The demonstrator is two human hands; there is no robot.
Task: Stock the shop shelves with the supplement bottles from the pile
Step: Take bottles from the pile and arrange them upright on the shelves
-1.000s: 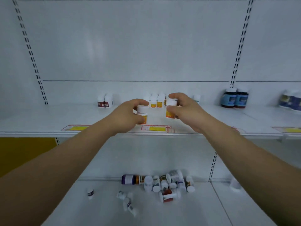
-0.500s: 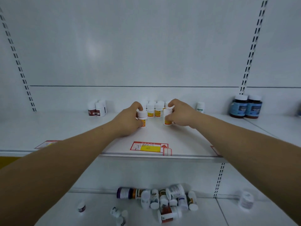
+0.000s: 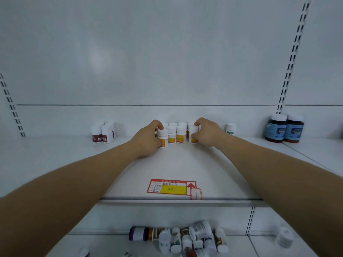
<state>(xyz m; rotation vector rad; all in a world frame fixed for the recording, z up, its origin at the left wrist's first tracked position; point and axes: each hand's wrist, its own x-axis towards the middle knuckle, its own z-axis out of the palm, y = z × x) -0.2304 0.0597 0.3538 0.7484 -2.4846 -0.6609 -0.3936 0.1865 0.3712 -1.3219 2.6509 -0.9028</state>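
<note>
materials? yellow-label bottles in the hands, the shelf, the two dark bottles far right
Yellow-label bottles: likely opaque white plastic, matte, with white caps and glossy paper or film labels.
Shelf: probably painted or powder-coated sheet metal, smooth white with a soft sheen and a folded front lip.
Dark bottles: dark, slightly glossy bodies with blue labels and white caps; tinted plastic or glass, cannot tell which.

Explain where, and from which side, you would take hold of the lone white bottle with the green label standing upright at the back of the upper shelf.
Grip the green-label bottle round its white cap and upper body, coming from the front. It stands upright near the back wall, apart from the yellow-label row, so both its sides look free; the right hand, now on a yellow-label bottle, is probably nearest.
</note>
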